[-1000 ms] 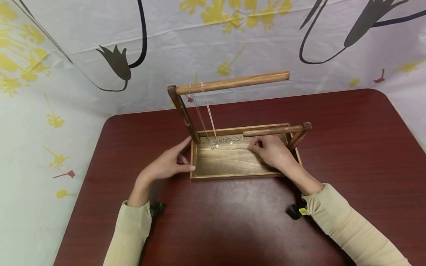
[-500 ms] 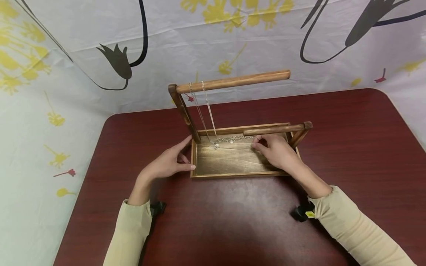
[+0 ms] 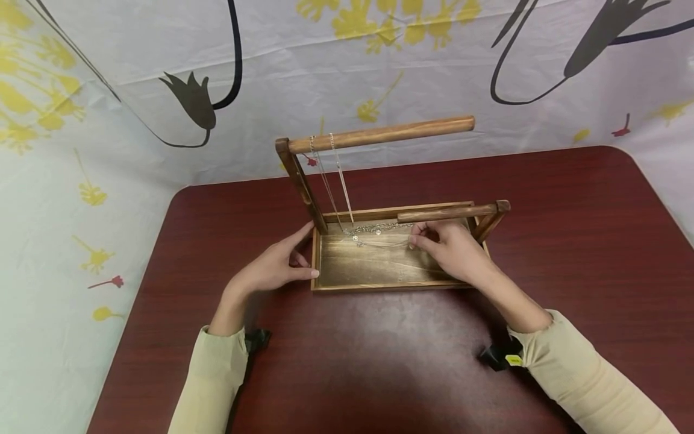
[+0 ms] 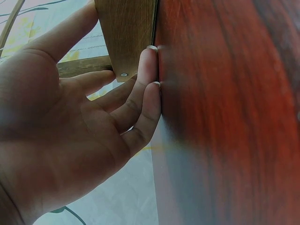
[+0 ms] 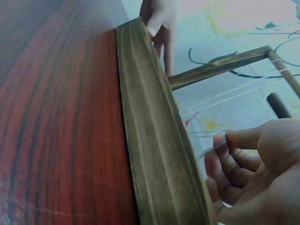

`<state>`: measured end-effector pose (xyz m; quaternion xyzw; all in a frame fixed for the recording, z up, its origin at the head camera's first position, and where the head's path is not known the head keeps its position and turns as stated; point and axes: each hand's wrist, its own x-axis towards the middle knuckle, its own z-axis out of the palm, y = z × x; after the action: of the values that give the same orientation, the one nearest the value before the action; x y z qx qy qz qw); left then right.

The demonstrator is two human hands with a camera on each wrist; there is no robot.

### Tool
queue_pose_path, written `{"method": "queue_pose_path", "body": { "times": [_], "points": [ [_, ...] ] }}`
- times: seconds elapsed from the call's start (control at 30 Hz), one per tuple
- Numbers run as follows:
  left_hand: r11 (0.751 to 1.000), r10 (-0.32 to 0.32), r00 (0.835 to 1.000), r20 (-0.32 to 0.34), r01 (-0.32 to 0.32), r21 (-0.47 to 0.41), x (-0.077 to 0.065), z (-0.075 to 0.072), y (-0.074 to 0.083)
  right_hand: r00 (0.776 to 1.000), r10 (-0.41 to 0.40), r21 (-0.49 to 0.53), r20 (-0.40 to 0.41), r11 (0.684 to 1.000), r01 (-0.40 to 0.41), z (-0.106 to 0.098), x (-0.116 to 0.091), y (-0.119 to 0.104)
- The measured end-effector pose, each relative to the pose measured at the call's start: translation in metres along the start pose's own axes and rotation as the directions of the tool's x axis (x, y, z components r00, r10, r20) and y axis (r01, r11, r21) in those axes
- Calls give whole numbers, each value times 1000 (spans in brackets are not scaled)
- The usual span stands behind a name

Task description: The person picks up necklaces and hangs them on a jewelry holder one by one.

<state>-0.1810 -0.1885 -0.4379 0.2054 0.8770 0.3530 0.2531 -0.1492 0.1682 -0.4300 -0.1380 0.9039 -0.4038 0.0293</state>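
Note:
My right hand [image 3: 452, 247] pinches a thin silver necklace [image 3: 386, 245] between thumb and index finger, over the wooden tray base [image 3: 368, 271] of a jewellery stand. In the right wrist view, a bit of twisted chain [image 5: 223, 142] shows at those fingertips. The necklace runs left along the tray floor to small pendants [image 3: 356, 240]. My left hand [image 3: 272, 263] rests against the tray's left end, thumb at the front corner and index finger by the post. In the left wrist view, its fingertips [image 4: 149, 63] touch the end board [image 4: 125, 37].
Silver necklaces [image 3: 343, 178] hang from the upper bar [image 3: 382, 134], held by the left post [image 3: 301, 185]. A lower bar [image 3: 441, 213] juts left from the right post [image 3: 486, 226], close over my right hand. Coarser chain [image 3: 378, 228] lies along the tray's back. A patterned cloth [image 3: 260, 72] hangs behind the table [image 3: 379, 361].
My right hand has shifted slightly right, and its forearm has swung right. The pendants in the tray have slid slightly right and towards me. My left hand stays in place.

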Motion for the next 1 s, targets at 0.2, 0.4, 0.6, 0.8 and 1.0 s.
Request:
{"method": "queue_pose_path", "body": {
  "times": [0.2,0.4,0.6,0.8,1.0],
  "points": [
    [1000,0,1000,-3,0,-1,-1,1,-2,1000,-1,32,-14,999,1,-2,-7,-5],
    [1000,10,1000,-3,-10,-2,0,1,-2,997,-43,100,-58,994,49,-1,-10,-5],
    [1000,7,1000,-5,-7,-2,0,1,-2,997,-41,171,-70,984,53,-3,-11,-6],
    [1000,6,1000,-9,-6,-5,0,0,-2,997,-44,220,-60,974,56,-5,-16,-10],
    [1000,3,1000,-7,-3,-4,1,0,-1,996,-42,207,-82,977,58,-7,-21,-15]
  ]
}}
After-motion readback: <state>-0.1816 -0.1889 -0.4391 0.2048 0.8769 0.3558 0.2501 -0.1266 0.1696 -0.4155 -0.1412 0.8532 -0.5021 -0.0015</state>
